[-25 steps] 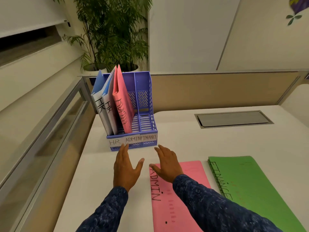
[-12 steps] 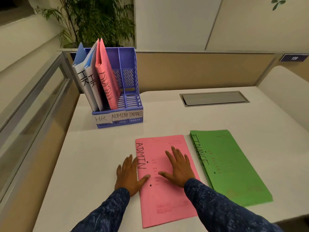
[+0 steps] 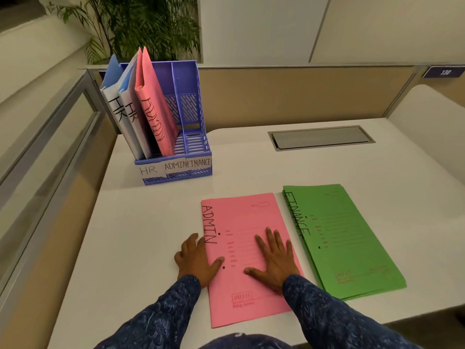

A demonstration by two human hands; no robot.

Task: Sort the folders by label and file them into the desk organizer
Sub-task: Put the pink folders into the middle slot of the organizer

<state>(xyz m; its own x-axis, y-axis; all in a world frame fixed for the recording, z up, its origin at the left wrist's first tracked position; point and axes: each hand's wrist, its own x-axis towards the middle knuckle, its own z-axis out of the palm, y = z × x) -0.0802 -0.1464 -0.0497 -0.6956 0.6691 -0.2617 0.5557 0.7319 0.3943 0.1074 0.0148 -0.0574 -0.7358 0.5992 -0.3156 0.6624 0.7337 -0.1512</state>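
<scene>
Pink paper ADMIN folder [image 3: 247, 258] | your left hand [image 3: 195, 260] at spine, right hand [image 3: 275, 259] flat, fingers spread, gripping nothing | lift by spine, stand in purple plastic organizer [image 3: 191, 137] ADMIN slot.

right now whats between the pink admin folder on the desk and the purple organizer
Nothing: in the head view, only bare white desk separates the flat pink ADMIN folder from the purple organizer.

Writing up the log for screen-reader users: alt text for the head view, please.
Both hands rest on a pink ADMIN folder lying flat on a white desk: left hand at its left edge, right hand flat on top. A green FINANCE folder lies alongside; behind, a purple organizer holds two HR folders and one ADMIN folder.
</scene>
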